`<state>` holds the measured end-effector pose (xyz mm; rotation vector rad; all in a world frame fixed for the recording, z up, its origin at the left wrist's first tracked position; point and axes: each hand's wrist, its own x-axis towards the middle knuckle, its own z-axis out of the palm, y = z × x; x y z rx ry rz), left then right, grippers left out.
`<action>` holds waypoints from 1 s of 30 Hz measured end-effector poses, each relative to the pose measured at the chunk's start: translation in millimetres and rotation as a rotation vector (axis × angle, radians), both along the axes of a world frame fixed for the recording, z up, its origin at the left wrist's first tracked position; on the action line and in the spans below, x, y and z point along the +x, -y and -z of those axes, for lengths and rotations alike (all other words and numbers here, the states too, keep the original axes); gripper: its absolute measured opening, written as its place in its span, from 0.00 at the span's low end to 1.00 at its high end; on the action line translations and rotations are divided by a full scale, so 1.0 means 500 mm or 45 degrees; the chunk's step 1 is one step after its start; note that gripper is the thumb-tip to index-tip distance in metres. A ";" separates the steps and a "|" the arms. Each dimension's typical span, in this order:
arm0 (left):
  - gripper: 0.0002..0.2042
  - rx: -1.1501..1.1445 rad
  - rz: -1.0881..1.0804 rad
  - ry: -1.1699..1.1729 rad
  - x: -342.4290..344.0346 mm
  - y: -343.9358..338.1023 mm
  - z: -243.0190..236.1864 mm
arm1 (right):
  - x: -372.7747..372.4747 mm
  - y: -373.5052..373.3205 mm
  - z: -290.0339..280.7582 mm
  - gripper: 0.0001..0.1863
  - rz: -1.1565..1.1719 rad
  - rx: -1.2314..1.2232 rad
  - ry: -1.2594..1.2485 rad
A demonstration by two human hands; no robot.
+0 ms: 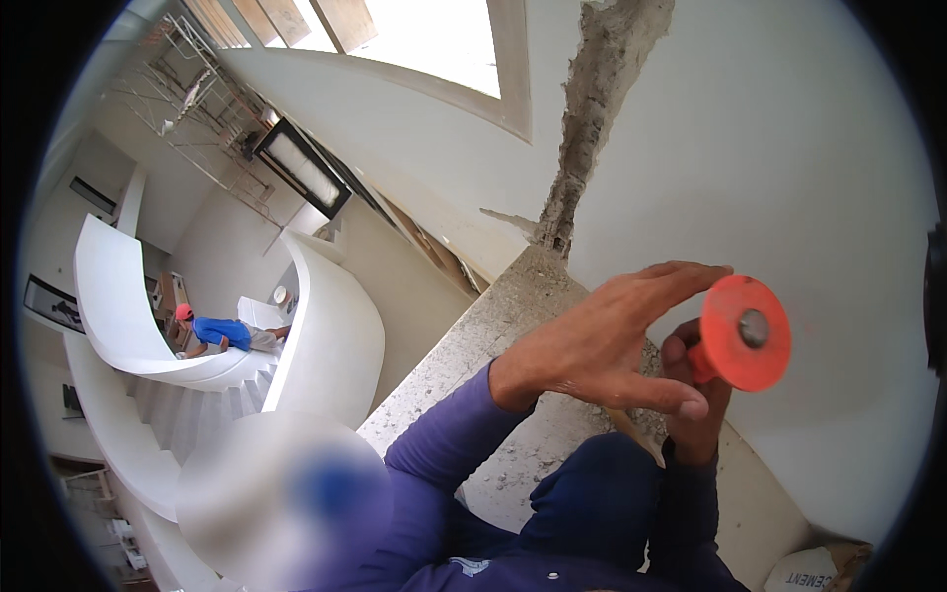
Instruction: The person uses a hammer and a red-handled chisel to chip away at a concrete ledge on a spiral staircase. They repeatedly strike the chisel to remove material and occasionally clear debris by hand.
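Note:
My right hand (698, 419) is closed around the grip of a chisel with an orange-red hand guard (767, 345). The guard's round disc faces up, and a worn metal striking end shows at its centre. The chisel's blade is hidden below. Just left of it, my left hand (597, 335) has its fingers stretched out and its thumb apart. Its fingertips reach the upper left rim of the disc; whether they touch it I cannot tell. Beneath both hands lies a rough concrete ledge (444, 385), beside my bent knee (597, 493).
A rough chased groove (582, 148) runs up the white wall (789, 178) from the ledge. A paper bag (814, 570) stands at lower right. Down to the left, a person in blue (222, 333) leans at a curved white staircase wall (330, 326). Scaffolding (187, 109) stands beyond.

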<state>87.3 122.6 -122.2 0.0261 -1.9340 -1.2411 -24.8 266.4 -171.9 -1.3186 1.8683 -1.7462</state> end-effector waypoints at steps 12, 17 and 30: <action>0.10 0.409 0.058 0.243 0.029 0.030 0.009 | -0.009 0.032 0.147 0.29 -0.296 0.172 -0.087; 0.16 0.524 -0.360 -0.123 0.078 0.174 -0.079 | -0.025 -0.054 0.309 0.33 -0.203 0.756 0.022; 0.08 0.319 -0.255 -0.430 -0.035 0.267 -0.044 | 0.006 -0.193 0.578 0.30 0.099 1.397 -0.527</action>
